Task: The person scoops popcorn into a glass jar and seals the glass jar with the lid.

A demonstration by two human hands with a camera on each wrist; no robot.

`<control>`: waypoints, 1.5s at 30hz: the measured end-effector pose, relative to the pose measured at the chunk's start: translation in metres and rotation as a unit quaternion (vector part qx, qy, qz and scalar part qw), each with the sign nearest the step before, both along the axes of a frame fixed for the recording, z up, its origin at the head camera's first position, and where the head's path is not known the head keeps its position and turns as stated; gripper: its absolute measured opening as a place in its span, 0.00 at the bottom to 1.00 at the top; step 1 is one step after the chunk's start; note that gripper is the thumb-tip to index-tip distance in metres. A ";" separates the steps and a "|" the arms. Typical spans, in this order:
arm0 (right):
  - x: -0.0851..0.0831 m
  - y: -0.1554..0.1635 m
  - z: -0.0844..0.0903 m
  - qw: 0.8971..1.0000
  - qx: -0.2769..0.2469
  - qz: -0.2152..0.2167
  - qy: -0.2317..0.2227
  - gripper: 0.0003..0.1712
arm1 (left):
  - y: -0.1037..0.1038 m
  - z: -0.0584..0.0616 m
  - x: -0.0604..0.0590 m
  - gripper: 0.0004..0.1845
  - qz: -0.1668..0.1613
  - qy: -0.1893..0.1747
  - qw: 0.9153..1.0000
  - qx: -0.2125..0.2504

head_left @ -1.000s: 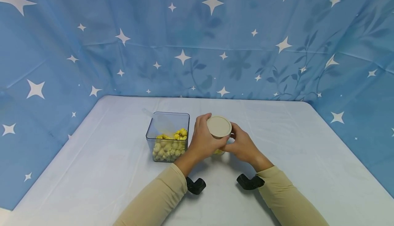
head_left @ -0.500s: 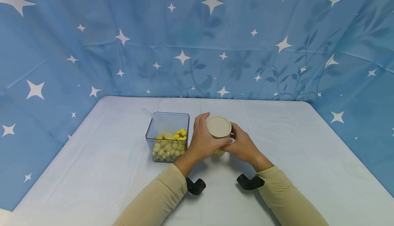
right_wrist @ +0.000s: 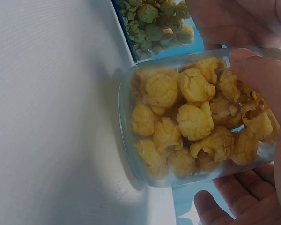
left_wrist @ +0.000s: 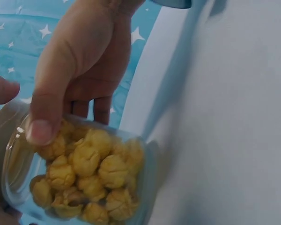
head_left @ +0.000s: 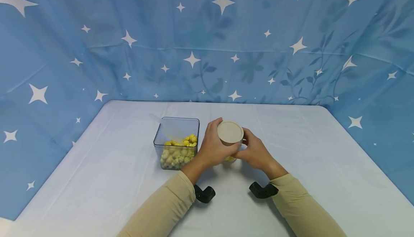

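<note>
A clear jar of yellow popcorn stands upright at the table's middle, its base at or just above the cloth. On its top sits a round cream lid. From the left, my left hand grips the lid, its thumb across the front; the left wrist view shows only parts of this hand at its left edge. My right hand holds the jar's wall just below the lid, with its thumb pressed to the side. In the head view both hands hide most of the jar.
Close on the left stands an open, clear square bin with popcorn in its lower part. A translucent scoop leans in it, handle over the rear left rim. White cloth covers the table; a blue star-patterned curtain hangs behind.
</note>
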State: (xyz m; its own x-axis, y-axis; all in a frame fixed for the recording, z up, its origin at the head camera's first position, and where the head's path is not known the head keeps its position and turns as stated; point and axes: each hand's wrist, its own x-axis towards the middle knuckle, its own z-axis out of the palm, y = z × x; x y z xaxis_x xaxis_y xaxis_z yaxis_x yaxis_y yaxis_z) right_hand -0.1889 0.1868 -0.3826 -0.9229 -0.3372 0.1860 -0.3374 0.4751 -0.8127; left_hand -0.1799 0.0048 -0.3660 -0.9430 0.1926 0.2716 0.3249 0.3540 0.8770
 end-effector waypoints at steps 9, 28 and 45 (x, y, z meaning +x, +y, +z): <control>-0.002 0.000 -0.001 1.000 0.006 -0.006 -0.002 0.50 | 0.009 -0.004 0.001 0.53 0.058 0.019 0.998 0.008; -0.003 -0.001 -0.002 1.000 -0.004 -0.008 -0.003 0.51 | 0.008 -0.004 0.001 0.52 0.043 0.024 0.999 -0.006; -0.003 -0.016 -0.008 0.998 0.000 -0.064 0.012 0.49 | 0.015 0.001 -0.002 0.50 0.083 0.026 0.996 -0.031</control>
